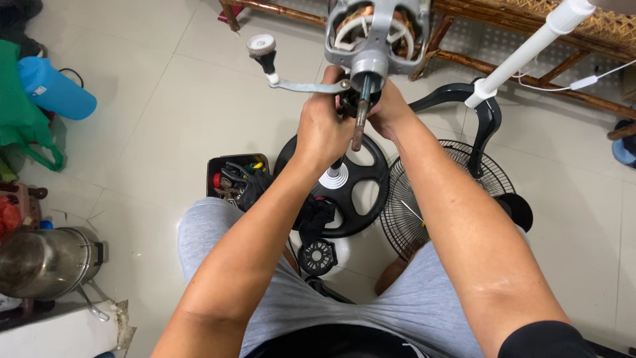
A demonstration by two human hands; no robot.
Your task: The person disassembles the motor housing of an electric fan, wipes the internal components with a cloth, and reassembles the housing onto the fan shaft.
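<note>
Both hands, left hand (322, 129) and right hand (389, 109), grip fan motor (371, 36) base; shaft (360, 119) pokes down between the 2 sets of fingers.

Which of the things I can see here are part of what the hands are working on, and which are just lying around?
In hand:
fan motor
its shaft
metal link arm with knob
left hand
right hand

Lying about:
wire fan guard
round black base
tool tray
blue bottle
steel pot
</note>
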